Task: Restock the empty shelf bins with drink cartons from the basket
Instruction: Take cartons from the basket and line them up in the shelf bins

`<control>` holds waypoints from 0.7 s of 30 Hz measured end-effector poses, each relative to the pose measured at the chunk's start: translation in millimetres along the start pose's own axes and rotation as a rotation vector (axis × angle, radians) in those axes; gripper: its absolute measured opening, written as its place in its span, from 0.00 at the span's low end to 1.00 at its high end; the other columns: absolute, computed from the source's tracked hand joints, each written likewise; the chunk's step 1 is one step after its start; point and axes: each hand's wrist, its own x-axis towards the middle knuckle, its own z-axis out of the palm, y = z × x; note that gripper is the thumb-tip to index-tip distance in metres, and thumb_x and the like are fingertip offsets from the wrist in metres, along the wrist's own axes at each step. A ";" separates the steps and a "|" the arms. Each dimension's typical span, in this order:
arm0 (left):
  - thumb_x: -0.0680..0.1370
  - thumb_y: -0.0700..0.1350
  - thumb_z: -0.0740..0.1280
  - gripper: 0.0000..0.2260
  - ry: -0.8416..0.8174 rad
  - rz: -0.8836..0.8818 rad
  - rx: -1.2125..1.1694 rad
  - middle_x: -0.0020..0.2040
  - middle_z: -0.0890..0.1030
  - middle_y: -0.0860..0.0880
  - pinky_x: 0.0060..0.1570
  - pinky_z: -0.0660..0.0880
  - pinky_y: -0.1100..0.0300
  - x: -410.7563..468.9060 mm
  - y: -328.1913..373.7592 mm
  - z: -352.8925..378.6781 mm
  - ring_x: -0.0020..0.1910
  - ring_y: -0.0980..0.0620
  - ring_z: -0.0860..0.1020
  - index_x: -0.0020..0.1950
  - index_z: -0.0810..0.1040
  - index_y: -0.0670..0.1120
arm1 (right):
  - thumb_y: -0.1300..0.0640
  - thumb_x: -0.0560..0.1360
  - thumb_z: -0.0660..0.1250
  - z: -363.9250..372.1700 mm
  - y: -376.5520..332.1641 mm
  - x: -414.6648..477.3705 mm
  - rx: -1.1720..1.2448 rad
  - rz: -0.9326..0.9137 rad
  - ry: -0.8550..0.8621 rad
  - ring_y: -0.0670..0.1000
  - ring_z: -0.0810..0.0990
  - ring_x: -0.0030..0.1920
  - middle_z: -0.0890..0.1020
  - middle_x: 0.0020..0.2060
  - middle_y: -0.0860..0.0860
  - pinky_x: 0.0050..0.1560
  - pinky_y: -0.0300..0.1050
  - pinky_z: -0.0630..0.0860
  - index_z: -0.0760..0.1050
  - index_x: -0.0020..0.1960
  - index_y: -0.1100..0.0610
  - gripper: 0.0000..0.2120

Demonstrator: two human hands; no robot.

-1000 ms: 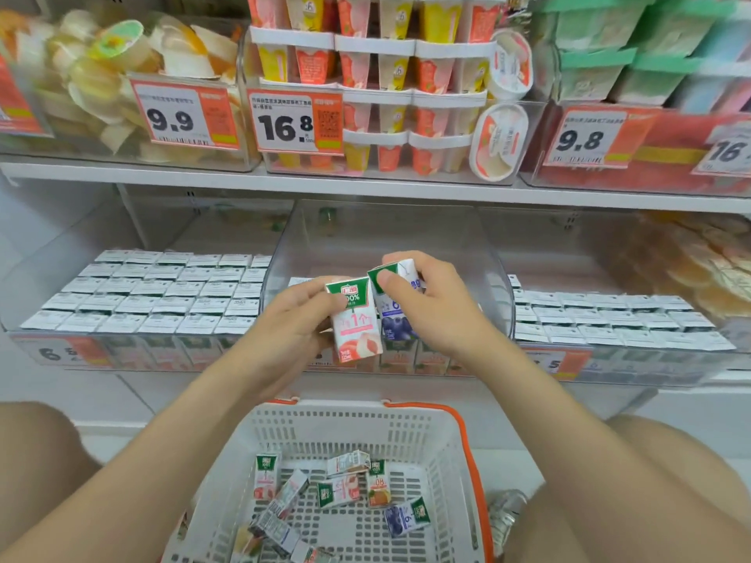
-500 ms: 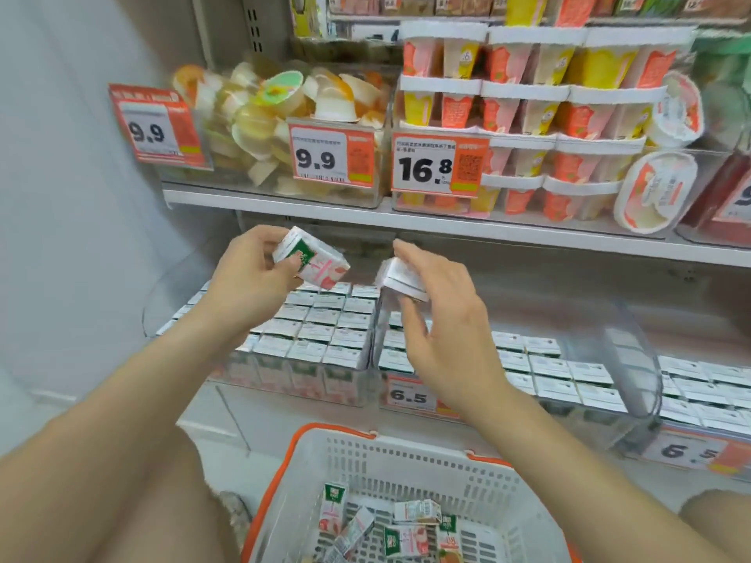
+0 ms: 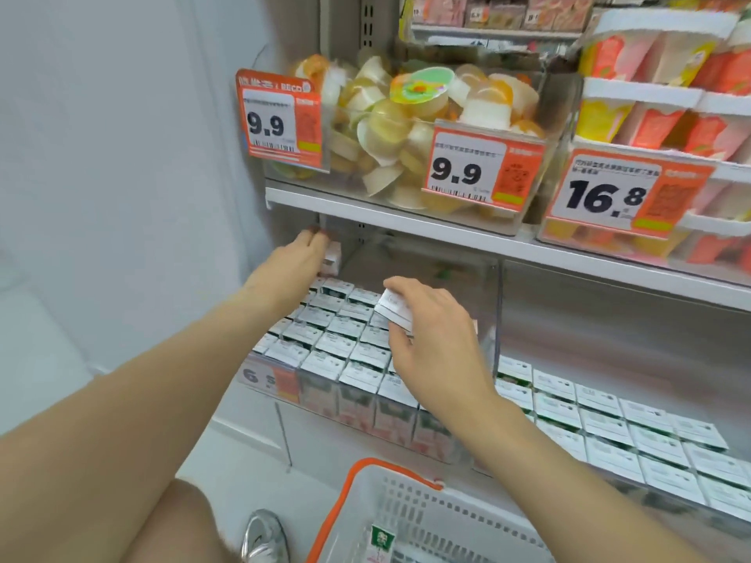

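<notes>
Jelly cups overhead, price tags, basket below

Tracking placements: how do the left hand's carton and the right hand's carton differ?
The left carton is far back in the bin, under the shelf; the right carton hovers above the middle rows. The left carton is mostly hidden; the right carton shows its top. Both are gripped.
</notes>
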 end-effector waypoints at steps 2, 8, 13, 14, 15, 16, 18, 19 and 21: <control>0.72 0.22 0.60 0.35 0.027 0.011 0.004 0.69 0.70 0.40 0.52 0.77 0.43 11.8 -5.1 3.8 0.53 0.33 0.80 0.77 0.65 0.44 | 0.62 0.79 0.68 7.8 0.1 2.3 0.008 0.012 -0.010 0.49 0.74 0.61 0.80 0.65 0.44 0.61 0.43 0.71 0.72 0.74 0.50 0.24; 0.73 0.23 0.63 0.30 -0.010 -0.012 0.034 0.67 0.72 0.39 0.53 0.76 0.46 27.6 -6.8 4.6 0.57 0.33 0.80 0.74 0.70 0.42 | 0.61 0.80 0.67 21.5 1.1 5.9 0.027 0.035 -0.007 0.47 0.73 0.64 0.79 0.65 0.42 0.63 0.39 0.69 0.71 0.74 0.47 0.24; 0.78 0.37 0.68 0.22 -0.210 0.046 0.455 0.64 0.82 0.47 0.67 0.65 0.43 34.4 -2.5 15.4 0.75 0.40 0.64 0.68 0.78 0.56 | 0.62 0.79 0.67 26.2 1.4 5.6 0.066 0.057 0.030 0.47 0.74 0.62 0.80 0.64 0.42 0.61 0.38 0.69 0.72 0.74 0.48 0.25; 0.79 0.40 0.68 0.21 -0.227 0.040 0.527 0.66 0.81 0.49 0.69 0.60 0.40 33.6 -1.4 16.5 0.77 0.39 0.60 0.70 0.77 0.58 | 0.62 0.79 0.67 26.4 1.6 5.4 0.069 0.054 0.032 0.47 0.74 0.62 0.80 0.65 0.42 0.61 0.39 0.70 0.72 0.74 0.48 0.25; 0.80 0.41 0.67 0.22 -0.240 0.038 0.573 0.68 0.79 0.49 0.70 0.57 0.37 32.8 -1.6 18.9 0.78 0.38 0.58 0.72 0.76 0.58 | 0.63 0.79 0.67 26.4 1.9 5.2 0.070 0.051 0.031 0.48 0.74 0.62 0.79 0.65 0.42 0.62 0.39 0.70 0.72 0.74 0.48 0.25; 0.80 0.42 0.66 0.22 -0.249 0.044 0.596 0.71 0.76 0.49 0.71 0.56 0.35 32.0 -1.4 20.6 0.78 0.37 0.56 0.73 0.74 0.57 | 0.63 0.79 0.67 26.0 2.1 5.1 0.070 0.048 0.026 0.48 0.73 0.63 0.79 0.65 0.42 0.62 0.39 0.69 0.72 0.74 0.48 0.25; 0.80 0.40 0.66 0.22 -0.247 0.055 0.591 0.73 0.73 0.48 0.71 0.55 0.33 30.5 -1.5 21.3 0.78 0.37 0.55 0.73 0.73 0.55 | 0.63 0.80 0.67 24.4 2.6 4.6 0.058 0.045 0.012 0.48 0.73 0.64 0.78 0.67 0.43 0.63 0.37 0.66 0.71 0.75 0.48 0.25; 0.79 0.39 0.66 0.23 -0.231 0.053 0.560 0.72 0.73 0.48 0.71 0.55 0.33 29.8 -1.9 20.2 0.78 0.38 0.55 0.72 0.73 0.54 | 0.63 0.80 0.67 23.4 3.0 4.4 0.053 0.047 0.004 0.48 0.72 0.65 0.78 0.68 0.43 0.63 0.36 0.65 0.71 0.76 0.48 0.25; 0.77 0.34 0.65 0.26 -0.238 0.040 0.439 0.71 0.74 0.49 0.70 0.55 0.33 29.2 -5.0 19.7 0.78 0.41 0.57 0.72 0.73 0.54 | 0.62 0.81 0.66 21.3 3.5 4.3 0.049 0.055 0.003 0.48 0.71 0.67 0.77 0.69 0.44 0.64 0.35 0.62 0.70 0.77 0.49 0.25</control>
